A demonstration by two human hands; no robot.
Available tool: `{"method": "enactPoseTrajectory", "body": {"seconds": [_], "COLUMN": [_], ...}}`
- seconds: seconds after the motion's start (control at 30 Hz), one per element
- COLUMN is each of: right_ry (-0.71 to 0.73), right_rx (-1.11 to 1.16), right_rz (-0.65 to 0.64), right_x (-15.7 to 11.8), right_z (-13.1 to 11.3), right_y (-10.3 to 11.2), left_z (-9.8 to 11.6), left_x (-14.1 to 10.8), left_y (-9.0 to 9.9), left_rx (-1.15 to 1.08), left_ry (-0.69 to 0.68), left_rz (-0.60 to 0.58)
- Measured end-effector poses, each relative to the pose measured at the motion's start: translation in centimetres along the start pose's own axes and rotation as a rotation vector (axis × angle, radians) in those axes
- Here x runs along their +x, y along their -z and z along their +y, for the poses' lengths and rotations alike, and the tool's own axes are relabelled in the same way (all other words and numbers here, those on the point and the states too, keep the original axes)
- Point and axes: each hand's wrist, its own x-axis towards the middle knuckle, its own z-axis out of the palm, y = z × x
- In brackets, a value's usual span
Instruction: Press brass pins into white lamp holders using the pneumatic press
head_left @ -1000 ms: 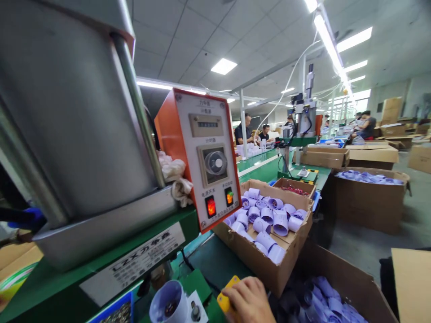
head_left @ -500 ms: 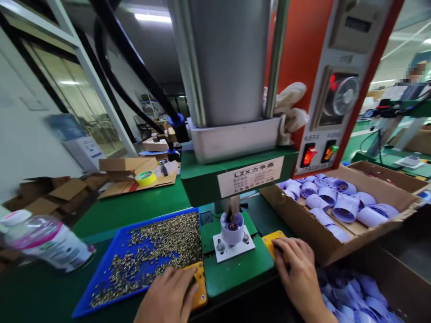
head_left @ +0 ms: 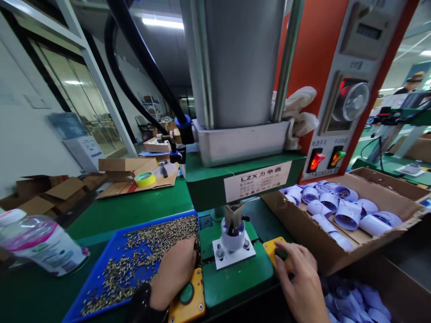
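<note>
Right hand [head_left: 301, 278] lies loosely spread at yellow button box [head_left: 270, 246]; left hand [head_left: 177, 267], grip hidden, overlies metal parts [head_left: 168, 231]; both should avoid press tool [head_left: 233, 215].

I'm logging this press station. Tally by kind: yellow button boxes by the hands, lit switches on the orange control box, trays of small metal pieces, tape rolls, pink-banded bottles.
Yellow button boxes: 2
Lit rocker switches: 2
Blue tray of small metal pieces: 1
Tape roll: 1
Pink-banded bottle: 1
Total: 7
</note>
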Motion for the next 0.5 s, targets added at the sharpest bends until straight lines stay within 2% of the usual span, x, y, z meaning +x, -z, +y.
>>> {"method": "enactPoseTrajectory", "body": {"seconds": [0.13, 0.27, 0.3, 0.33, 0.4, 0.47, 0.5], "right_ry": [-0.12, -0.132, -0.147, -0.165, -0.173, -0.109, -0.063], "right_rx": [0.34, 0.819, 0.916, 0.98, 1.008, 0.963, 0.941], "right_rz": [-0.101, -0.406, -0.441, -0.422, -0.253, -0.079, -0.04], "right_x": [2.9, 6.2, 6.5, 6.6, 6.1, 5.0, 4.4], "right_z": [-3.7, -7.2, -7.7, -8.2, -8.9, -9.2, -9.3], "right_y": [-1.1, -3.2, -3.8, -4.2, -4.9, -5.1, -5.1], "left_z": [-0.1, -0.2, -0.2, -0.2, -0.2, -0.3, -0.3], "left_x": [-0.3, -0.5, -0.5, -0.5, -0.4, -0.1, 0.0], "left_y": [-0.4, -0.4, -0.3, -0.3, -0.4, -0.4, -0.5], "left_rx": [-0.024, -0.042, -0.048, -0.053, -0.063, -0.067, -0.067], "left_ry": [0.047, 0.059, 0.064, 0.07, 0.078, 0.084, 0.086], "left_rz": [0.01, 0.04, 0.045, 0.045, 0.041, 0.033, 0.03]}}
